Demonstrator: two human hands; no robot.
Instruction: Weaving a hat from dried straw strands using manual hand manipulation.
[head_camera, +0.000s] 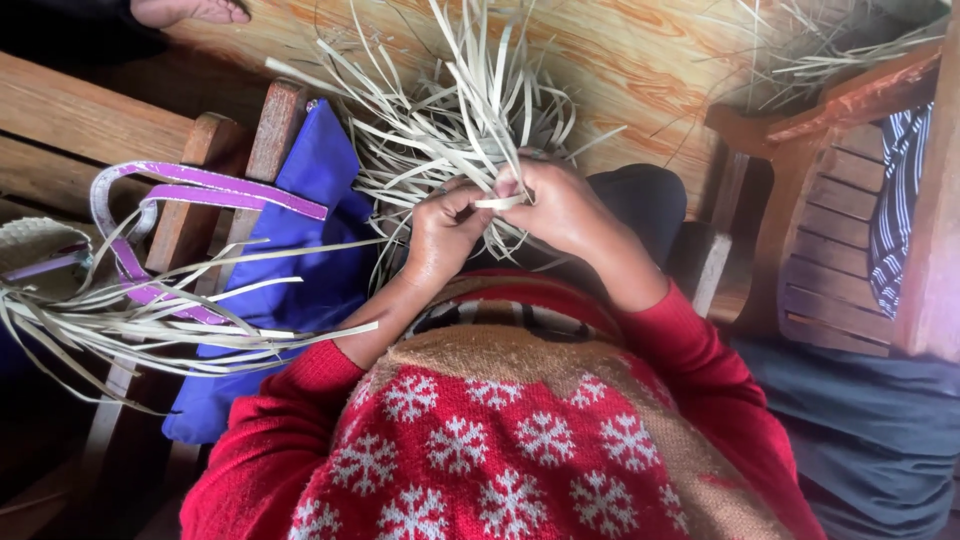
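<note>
At the far left I see a woven pale piece (35, 245) at the frame edge, with a loose bundle of pale strips (150, 315) fanning out to the right from it. Just right of that, a purple-and-white strap (200, 185) loops over a blue cloth bag (310, 240), which leans against a wooden chair back (275, 125).

Centre frame: my left hand (440, 235) is closed, thumb and fingers pinching a single pale strip (498, 203). My right hand (560, 210) touches the left; its grip is also closed on the same strip, fingers curled over it. The strip runs crosswise between the two hands and belongs to the woven strip work (455, 110), which sits directly above and behind both hands with its loose ends spraying upward and outward. I cannot tell what it rests on beneath the hands.

Both arms wear red sleeves; the red sweater with white snowflakes (500, 450) fills the lower frame.

At the right, a wooden slatted chair (830, 270) carries a striped cloth (900, 200). More loose strips (800, 60) lie on the wooden floor (640, 60) above it.
</note>
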